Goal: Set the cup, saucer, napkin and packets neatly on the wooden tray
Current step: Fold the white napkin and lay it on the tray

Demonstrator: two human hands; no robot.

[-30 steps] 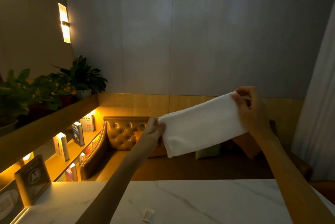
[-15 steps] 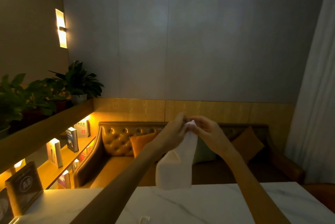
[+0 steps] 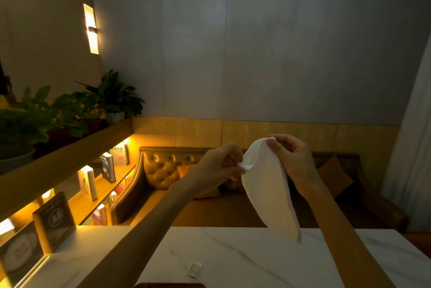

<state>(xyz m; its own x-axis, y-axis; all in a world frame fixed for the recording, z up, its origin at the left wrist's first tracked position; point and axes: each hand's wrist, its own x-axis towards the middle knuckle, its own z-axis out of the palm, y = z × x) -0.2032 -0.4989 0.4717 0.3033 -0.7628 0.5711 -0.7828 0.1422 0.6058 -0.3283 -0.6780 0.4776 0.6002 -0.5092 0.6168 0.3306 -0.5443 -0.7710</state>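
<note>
The napkin is held up in the air above the far edge of the table by both hands. The left hand is raised at the end of a forearm stretched forward over the table's left half. A corner of the cloth is pinched between its thumb and curled fingers. The right hand is carried slightly higher and just to the right. Its fingers are curled in towards the left hand, and the top fold of the cloth is gripped between thumb and fingertips. The two hands are kept close together, apart only by the width of the folded cloth.

From the right hand's grip the white napkin is draped downward in a long, narrow fold. Its lower tip is seen against the table's far edge; whether the marble is touched cannot be told.

A small white packet is laid flat on the table, near its near edge and left of centre. A dark brown rim is cut off at the table's near edge, too little shown to be identified.

Behind the table a tufted leather sofa is placed. To the table's left a lit shelf of books is seen, with potted plants above it. To the table's right a pale curtain is hung.
</note>
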